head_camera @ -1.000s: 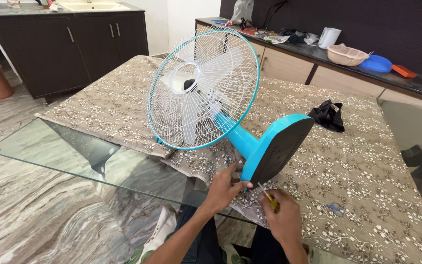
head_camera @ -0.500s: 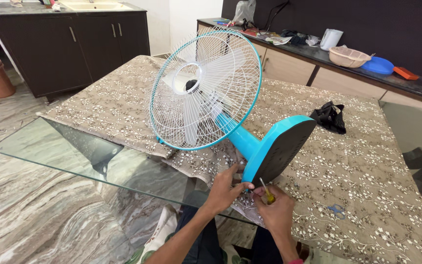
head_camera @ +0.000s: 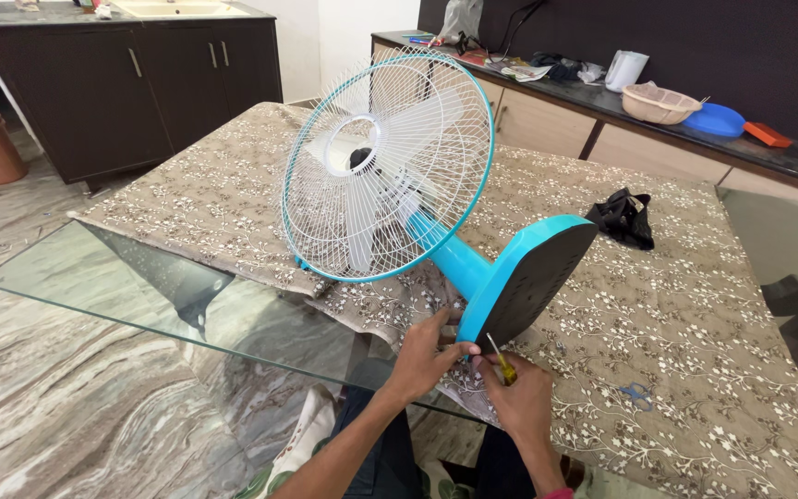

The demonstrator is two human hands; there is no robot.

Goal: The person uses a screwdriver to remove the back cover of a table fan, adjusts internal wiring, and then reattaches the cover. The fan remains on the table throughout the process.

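A blue and white table fan [head_camera: 388, 166] lies tilted on the cloth-covered glass table [head_camera: 94, 277], its round base [head_camera: 533, 277] turned toward me with the dark underside showing. My left hand [head_camera: 427, 356] grips the lower edge of that base. My right hand [head_camera: 519, 397] holds a small yellow-handled screwdriver [head_camera: 501, 360], its tip pointing up at the bottom of the base.
A black crumpled cloth [head_camera: 625, 217] lies on the table behind the base. A small blue object [head_camera: 637, 395] rests on the patterned cloth at right. Dark cabinets [head_camera: 140, 74] stand at back left. A side counter holds a basket [head_camera: 659, 102] and blue dish [head_camera: 718, 120].
The view has shifted slightly. My right hand has moved up and closer to the base with the screwdriver. My left hand stays on the base edge.
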